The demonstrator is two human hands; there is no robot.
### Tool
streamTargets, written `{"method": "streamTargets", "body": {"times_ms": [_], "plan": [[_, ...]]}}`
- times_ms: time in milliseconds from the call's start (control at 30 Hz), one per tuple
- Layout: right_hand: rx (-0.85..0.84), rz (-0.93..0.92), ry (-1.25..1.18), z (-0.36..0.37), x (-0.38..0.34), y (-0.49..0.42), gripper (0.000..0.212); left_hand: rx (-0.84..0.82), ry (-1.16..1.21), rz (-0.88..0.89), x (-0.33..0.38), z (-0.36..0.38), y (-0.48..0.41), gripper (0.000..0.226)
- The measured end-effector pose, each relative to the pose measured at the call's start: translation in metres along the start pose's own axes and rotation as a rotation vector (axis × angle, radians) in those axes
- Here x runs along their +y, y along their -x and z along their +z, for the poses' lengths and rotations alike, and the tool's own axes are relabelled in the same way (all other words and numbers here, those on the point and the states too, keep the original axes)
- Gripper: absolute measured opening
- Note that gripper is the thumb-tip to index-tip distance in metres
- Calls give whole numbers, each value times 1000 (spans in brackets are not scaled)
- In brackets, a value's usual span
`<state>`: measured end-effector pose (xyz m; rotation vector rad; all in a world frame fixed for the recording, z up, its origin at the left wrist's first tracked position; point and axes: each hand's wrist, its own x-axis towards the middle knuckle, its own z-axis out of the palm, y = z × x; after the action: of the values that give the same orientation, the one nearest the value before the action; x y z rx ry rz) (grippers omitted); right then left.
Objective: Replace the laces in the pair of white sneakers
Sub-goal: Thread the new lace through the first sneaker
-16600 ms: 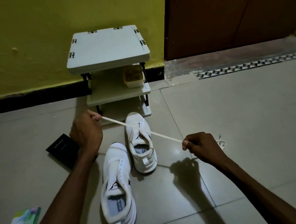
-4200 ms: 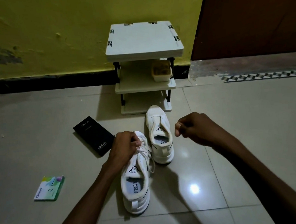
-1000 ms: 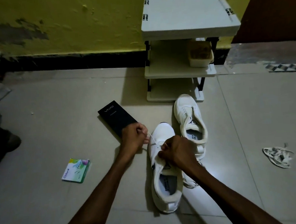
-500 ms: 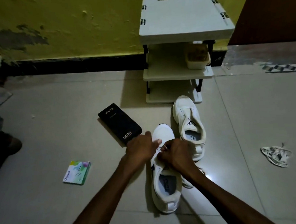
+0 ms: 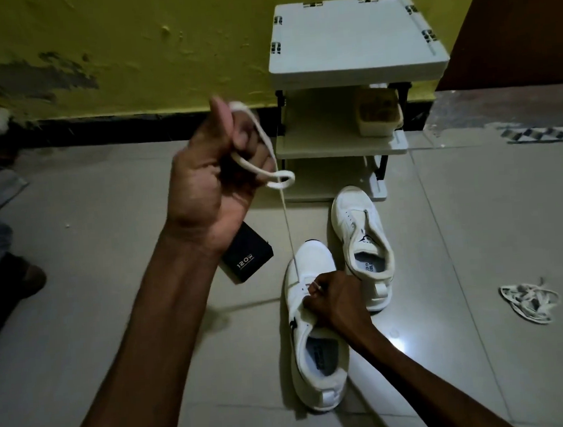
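The white smooth-sided sneaker (image 5: 318, 374) lies on the floor at centre with its toe to 12 o'clock. It has a rounded toe cap, a padded collar and a printed insole. A flat white fabric lace (image 5: 252, 168) rises taut from the front eyelets to the left hand (image 5: 214, 171), raised at 11 o'clock. That grip is closed round the lace with the thumb up. The slack drapes over the fingers and curls into a small loop.

The right hand (image 5: 336, 301) rests on the sneaker's eyelet row. Its grip is a tight fingertip pinch with a bit of white lace showing in it.

A second white sneaker (image 5: 361, 234) stands just beside at 1 o'clock, its tongue gap open. A matte black rectangular carton (image 5: 246, 259) printed "120W" lies at 10 o'clock, partly behind the left wrist. A tangled heap of white laces (image 5: 529, 302) lies at 3 o'clock, well apart.

An off-white square-topped plastic rack (image 5: 354, 38) on black posts stands at 12 o'clock against the rough, patchy yellow wall (image 5: 161, 38). A pale translucent tub (image 5: 379, 113) sits on its middle shelf. The glossy grey floor tiles (image 5: 110, 258), with thin grout lines, lie open toward 4 and 8 o'clock.
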<state>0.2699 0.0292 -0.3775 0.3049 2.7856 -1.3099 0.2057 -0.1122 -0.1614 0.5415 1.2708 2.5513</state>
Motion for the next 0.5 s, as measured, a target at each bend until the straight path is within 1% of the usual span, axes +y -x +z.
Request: {"method": "streamTargets", "body": {"times_ms": [67, 133, 167, 200, 233, 300, 367, 400, 433, 467, 500], "plan": [[-7, 21, 15, 0, -1, 0, 20, -27, -6, 4, 7, 12, -3, 43], [-17, 29, 21, -3, -3, 1, 20, 32, -76, -78, -4, 13, 1, 42], [-29, 37, 15, -5, -6, 1, 20, 79, -153, -125, -14, 10, 3, 43], [-51, 52, 2, -9, -9, 2, 20, 133, -291, -163, -24, 5, 6, 43], [-82, 67, 1, -14, -11, 1, 21, 185, -500, -195, -35, -2, 8, 44], [-165, 83, 56, -25, -15, -1, 16, 264, -1055, -243, -59, -20, 15, 42], [-206, 73, 103, -38, -17, -3, 9, 260, -1639, -306, -82, -42, 24, 38], [-202, 69, 74, -44, -17, -4, 7, 239, -1857, -365, -92, -52, 31, 35], [-197, 70, -17, -49, -18, -4, 5, 212, -2007, -434, -100, -63, 37, 32], [-201, 86, -145, -54, -19, -3, 10, 180, -2096, -489, -106, -72, 43, 31], [-210, 109, -290, -58, -21, -2, 15, 159, -2126, -519, -110, -78, 48, 31]]}}
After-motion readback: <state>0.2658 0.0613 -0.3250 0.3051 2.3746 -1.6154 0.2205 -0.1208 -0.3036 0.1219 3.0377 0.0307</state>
